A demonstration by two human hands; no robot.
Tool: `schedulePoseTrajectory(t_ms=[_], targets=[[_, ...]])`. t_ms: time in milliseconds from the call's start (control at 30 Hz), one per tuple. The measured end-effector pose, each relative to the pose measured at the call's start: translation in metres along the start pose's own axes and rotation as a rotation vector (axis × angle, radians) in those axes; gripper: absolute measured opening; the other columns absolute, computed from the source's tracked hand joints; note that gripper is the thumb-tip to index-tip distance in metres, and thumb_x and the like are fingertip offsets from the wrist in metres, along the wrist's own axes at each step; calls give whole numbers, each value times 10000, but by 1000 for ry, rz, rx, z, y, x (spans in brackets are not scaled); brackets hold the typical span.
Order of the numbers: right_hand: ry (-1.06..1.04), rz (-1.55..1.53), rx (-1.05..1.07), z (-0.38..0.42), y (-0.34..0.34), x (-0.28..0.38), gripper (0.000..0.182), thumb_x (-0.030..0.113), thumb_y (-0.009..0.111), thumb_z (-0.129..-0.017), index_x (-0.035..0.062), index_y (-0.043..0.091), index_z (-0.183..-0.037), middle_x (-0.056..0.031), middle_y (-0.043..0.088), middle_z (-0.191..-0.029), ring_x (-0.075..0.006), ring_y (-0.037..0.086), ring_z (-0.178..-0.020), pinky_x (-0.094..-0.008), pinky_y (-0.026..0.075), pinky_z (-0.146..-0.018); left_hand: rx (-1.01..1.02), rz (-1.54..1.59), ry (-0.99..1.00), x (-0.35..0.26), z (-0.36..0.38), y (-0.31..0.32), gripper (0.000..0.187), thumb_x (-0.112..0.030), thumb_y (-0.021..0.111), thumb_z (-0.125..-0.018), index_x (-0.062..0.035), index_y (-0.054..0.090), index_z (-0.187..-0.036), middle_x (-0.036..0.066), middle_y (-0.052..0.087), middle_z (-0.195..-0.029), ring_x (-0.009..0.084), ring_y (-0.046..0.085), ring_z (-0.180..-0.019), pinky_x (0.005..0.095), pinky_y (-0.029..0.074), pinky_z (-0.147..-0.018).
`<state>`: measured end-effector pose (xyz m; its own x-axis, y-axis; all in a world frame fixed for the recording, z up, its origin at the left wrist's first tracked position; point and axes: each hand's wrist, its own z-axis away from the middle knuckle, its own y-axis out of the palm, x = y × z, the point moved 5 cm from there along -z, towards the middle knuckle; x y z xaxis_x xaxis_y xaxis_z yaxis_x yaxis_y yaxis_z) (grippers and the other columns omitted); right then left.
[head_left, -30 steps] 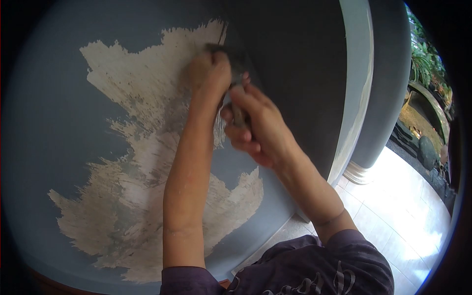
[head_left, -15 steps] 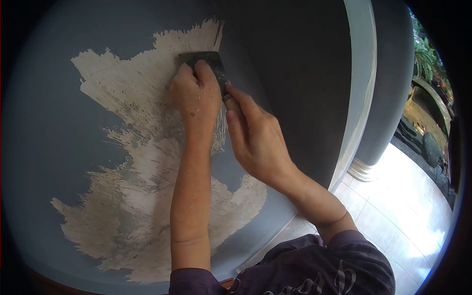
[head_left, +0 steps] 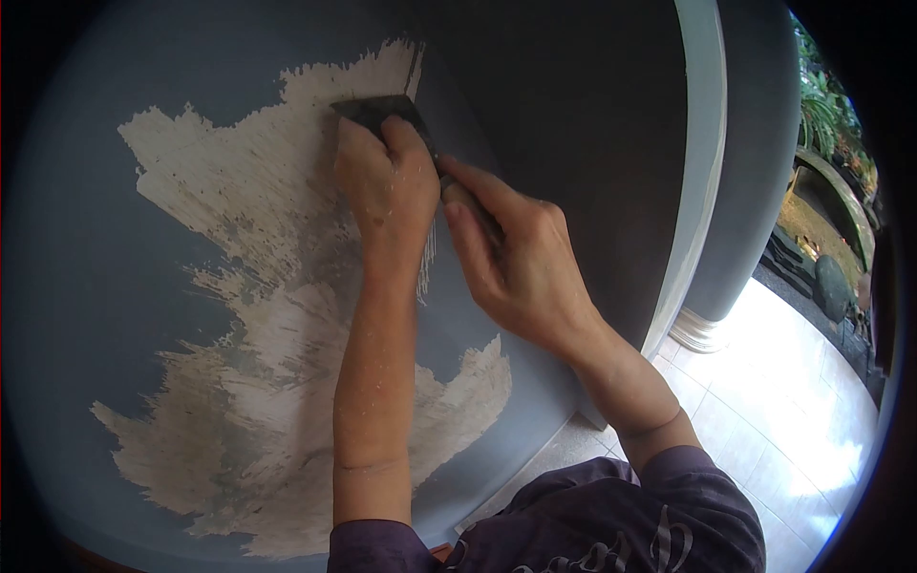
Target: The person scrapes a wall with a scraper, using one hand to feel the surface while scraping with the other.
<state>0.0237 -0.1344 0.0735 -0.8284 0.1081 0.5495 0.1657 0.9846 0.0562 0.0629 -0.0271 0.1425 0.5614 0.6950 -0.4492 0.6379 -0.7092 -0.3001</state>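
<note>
A scraper (head_left: 409, 111) with a dark flat blade and a handle lies against the blue-grey wall (head_left: 86, 277), near the top of a large bare pale patch (head_left: 224, 172). Around the handle, my right hand (head_left: 516, 253) is closed. My left hand (head_left: 387, 181) presses on the blade with its fingers bent, and these partly hide the metal. White flecks cling to my left hand and forearm. Ragged paint edges border the patch, and thin scraped streaks show just right of my left wrist.
To the right, a dark wall section (head_left: 583, 162) meets this wall at a corner and ends in a pale vertical edge (head_left: 700, 143). Beyond stands a grey column (head_left: 755, 172) on a moulded base. Light floor tiles (head_left: 755, 401) and a planted area with stones (head_left: 831, 286) lie outside.
My view has shifted slightly, so the bare patch sits a little further left. Both hands keep their hold on the scraper, whose blade is a little more tilted.
</note>
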Motion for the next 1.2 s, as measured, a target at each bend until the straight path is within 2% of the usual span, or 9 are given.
schedulePoseTrajectory(t_ms=[67, 267, 467, 567, 767, 967, 1067, 1200], targets=[[12, -11, 47, -1, -2, 5, 297, -20, 561, -836, -153, 561, -1101, -223, 618, -665, -290, 641, -548, -339, 465, -499, 2, 46, -45, 0, 3, -1, 262, -92, 457, -880, 134, 477, -748, 247, 583, -685, 310, 633, -659, 409, 482, -637], [39, -5, 52, -8, -3, 8, 289, -20, 555, -835, -151, 567, -1092, -217, 621, -649, -284, 637, -529, -332, 469, -503, 6, -1, -32, -5, -4, 1, 241, -75, 444, -863, 138, 475, -753, 242, 586, -688, 302, 632, -645, 407, 486, -628], [-9, 19, -9, -2, 3, 7, 269, -17, 553, -836, -152, 579, -1067, -208, 619, -635, -281, 637, -528, -334, 476, -510, 31, -33, 5, 2, -6, 2, 242, -75, 435, -857, 143, 484, -765, 249, 586, -688, 331, 633, -639, 414, 490, -627], [42, 7, 20, -1, 2, 8, 260, -15, 553, -838, -145, 585, -1061, -212, 619, -633, -279, 638, -527, -339, 479, -511, 6, -52, 54, 1, -5, 1, 242, -74, 432, -855, 146, 489, -773, 264, 593, -704, 354, 639, -651, 422, 494, -637], [95, 11, 14, -9, -4, 7, 247, -16, 550, -838, -141, 586, -1048, -229, 621, -648, -285, 649, -538, -350, 475, -507, 57, -52, -48, -7, -10, 5, 253, -79, 433, -855, 157, 497, -789, 295, 601, -735, 386, 657, -710, 438, 498, -666], [-17, 44, -20, -7, 2, 5, 259, -2, 549, -847, -136, 590, -1065, -231, 613, -625, -282, 649, -526, -350, 479, -514, -6, -36, 58, 1, -11, 5, 261, -83, 440, -851, 165, 504, -799, 309, 604, -744, 403, 660, -724, 435, 501, -669], [86, 21, -6, -15, -4, 4, 261, -5, 549, -846, -130, 590, -1071, -236, 614, -636, -298, 654, -543, -357, 483, -522, 17, -29, 49, -4, -19, 12, 263, -83, 438, -851, 165, 507, -799, 310, 606, -742, 412, 660, -725, 442, 500, -669], [-1, 50, -18, -11, -7, 4, 254, 1, 552, -848, -129, 596, -1061, -231, 620, -640, -298, 658, -550, -360, 486, -525, -19, -4, 73, -4, -13, 11, 261, -74, 433, -845, 174, 507, -807, 317, 613, -746, 427, 660, -729, 448, 504, -670]])
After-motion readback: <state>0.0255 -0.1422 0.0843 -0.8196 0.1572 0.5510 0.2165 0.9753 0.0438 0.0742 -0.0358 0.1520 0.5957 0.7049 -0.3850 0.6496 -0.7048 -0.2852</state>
